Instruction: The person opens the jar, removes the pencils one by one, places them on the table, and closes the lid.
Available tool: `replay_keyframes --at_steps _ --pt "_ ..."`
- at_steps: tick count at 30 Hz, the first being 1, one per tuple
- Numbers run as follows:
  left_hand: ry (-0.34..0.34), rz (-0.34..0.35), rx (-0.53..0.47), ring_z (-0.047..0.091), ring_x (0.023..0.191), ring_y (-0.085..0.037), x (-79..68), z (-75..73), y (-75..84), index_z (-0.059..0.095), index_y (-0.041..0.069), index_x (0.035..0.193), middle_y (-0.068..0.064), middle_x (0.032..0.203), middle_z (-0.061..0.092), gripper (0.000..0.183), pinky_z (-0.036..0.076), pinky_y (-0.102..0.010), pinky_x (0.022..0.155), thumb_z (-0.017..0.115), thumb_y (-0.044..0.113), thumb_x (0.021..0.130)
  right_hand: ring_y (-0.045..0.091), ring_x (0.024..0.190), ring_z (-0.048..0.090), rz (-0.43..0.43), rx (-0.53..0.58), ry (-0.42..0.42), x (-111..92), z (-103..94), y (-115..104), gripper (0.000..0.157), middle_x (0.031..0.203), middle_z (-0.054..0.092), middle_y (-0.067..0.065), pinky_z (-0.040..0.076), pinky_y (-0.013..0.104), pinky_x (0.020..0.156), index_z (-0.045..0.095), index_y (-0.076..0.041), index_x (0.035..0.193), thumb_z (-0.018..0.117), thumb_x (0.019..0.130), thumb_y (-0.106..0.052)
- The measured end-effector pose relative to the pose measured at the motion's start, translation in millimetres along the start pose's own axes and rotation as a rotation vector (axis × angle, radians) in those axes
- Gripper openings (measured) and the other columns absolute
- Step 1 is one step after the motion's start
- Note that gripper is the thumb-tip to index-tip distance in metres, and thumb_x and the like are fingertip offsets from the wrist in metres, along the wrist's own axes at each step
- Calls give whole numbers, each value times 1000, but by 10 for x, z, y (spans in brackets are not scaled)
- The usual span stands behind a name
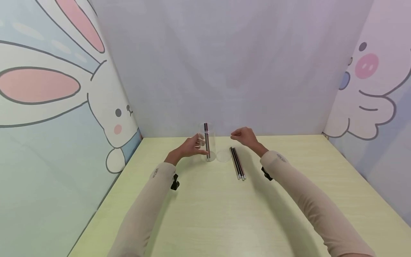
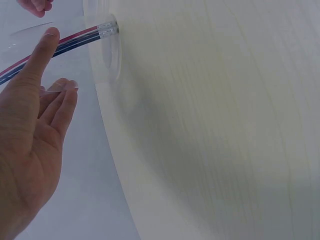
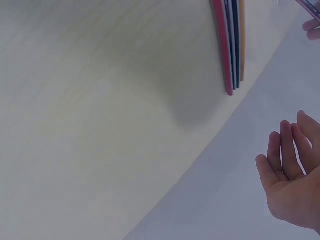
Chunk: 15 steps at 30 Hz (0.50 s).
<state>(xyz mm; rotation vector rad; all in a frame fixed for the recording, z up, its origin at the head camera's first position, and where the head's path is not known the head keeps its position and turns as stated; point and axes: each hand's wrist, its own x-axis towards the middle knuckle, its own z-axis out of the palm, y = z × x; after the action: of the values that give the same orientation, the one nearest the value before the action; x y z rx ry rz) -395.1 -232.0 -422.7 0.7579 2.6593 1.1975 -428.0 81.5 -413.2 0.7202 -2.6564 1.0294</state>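
A clear cylindrical container (image 1: 212,143) stands upright on the table, and my left hand (image 1: 192,145) grips it from the left. In the left wrist view the thumb lies across the near side while the other fingers reach round behind. Inside, a few striped pencils (image 1: 207,139) lean with their eraser ends at the bottom (image 2: 106,30). My right hand (image 1: 245,136) hovers above the table's far part, right of the container, holding nothing; its fingers are loosely bent in the right wrist view (image 3: 292,175). Below it lie several pencils (image 1: 237,162) side by side, dark, red and orange.
A round clear lid (image 1: 223,156) lies flat between the container and the loose pencils. The pale wooden table (image 1: 205,214) meets a plain grey wall (image 1: 231,71) close behind both hands. Walls with cartoon animals flank it.
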Motion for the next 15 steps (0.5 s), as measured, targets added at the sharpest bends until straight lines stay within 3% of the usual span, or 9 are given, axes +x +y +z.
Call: replay_keyframes --at_steps 8,15 --pt "2 -7 3 57 135 -37 -9 -8 -16 41 3 139 -23 145 57 69 49 -43 114 86 16 88 34 105 73 -2 -16 -6 180 -117 -301 27 115 75 19 60 50 90 76 2 119 72 100 -17" --pt "-1 -8 -5 57 135 -35 -12 -9 -34 41 3 141 -22 145 58 70 48 -42 114 86 19 89 33 103 74 -59 -17 11 284 -185 -504 24 114 76 18 60 49 91 77 0 117 73 100 -16"
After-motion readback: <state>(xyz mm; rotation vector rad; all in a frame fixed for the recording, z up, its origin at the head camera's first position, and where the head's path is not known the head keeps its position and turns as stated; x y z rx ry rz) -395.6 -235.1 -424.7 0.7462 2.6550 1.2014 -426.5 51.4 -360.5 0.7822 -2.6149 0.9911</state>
